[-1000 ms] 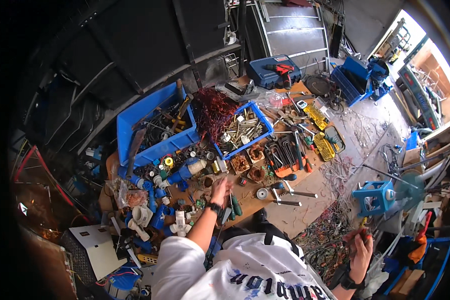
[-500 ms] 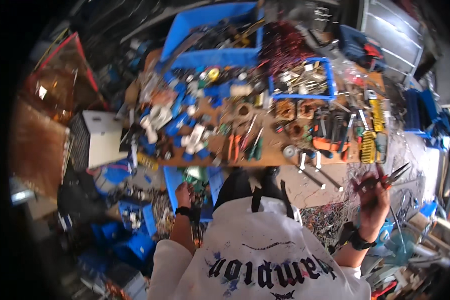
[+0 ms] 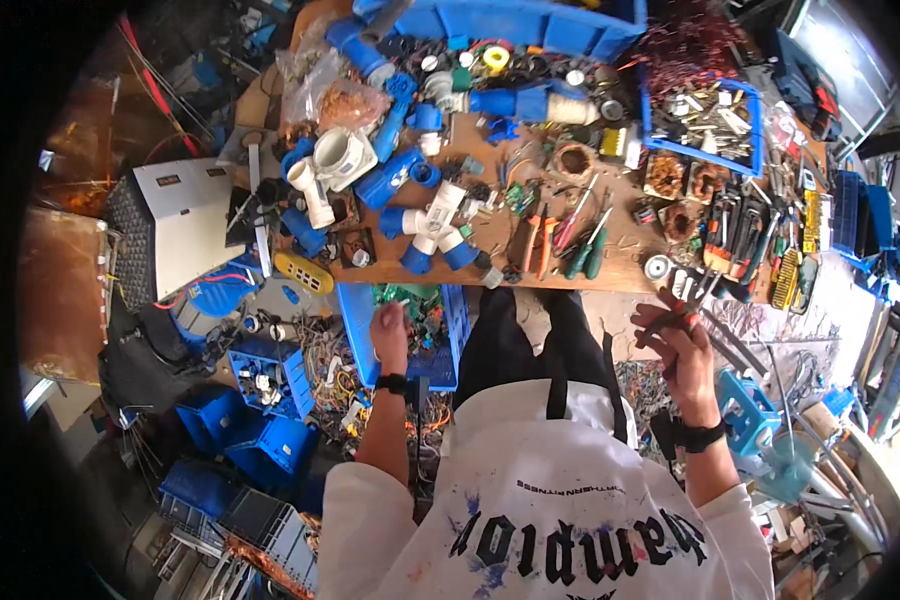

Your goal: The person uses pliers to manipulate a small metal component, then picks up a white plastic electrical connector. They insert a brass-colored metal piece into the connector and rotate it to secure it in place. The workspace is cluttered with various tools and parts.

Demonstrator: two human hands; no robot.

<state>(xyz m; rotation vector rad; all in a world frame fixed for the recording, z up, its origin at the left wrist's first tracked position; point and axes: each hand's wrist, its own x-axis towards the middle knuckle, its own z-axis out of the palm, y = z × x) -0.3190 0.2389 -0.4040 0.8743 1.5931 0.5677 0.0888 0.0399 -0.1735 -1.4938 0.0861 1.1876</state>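
Observation:
My right hand [image 3: 687,358] is closed round a pair of long-nose pliers [image 3: 682,314] with red and dark handles, just off the table's front edge. The jaws point up and to the right, in front of the wrenches at that edge. At the left, my left hand [image 3: 391,335] is closed, its fingers curled over. Whatever it may hold is hidden. Under and beside it stands a blue crate [image 3: 459,350] with green circuit boards [image 3: 425,312] inside. Nearest on the table lie orange-handled pliers [image 3: 541,242] and green-handled screwdrivers [image 3: 588,258].
White and blue pipe fittings [image 3: 434,226] crowd the wooden table's [image 3: 490,150] left part. A blue tray [image 3: 756,120] of metal pieces stands at the back right, copper coils [image 3: 682,222] before it. A yellow meter [image 3: 303,271] sits beside the table's left end. Tangled wires [image 3: 345,400] lie below.
My right hand has moved left and inward with the pliers, nearer the table edge. The view has shifted, and my left hand stays closed by the blue crate.

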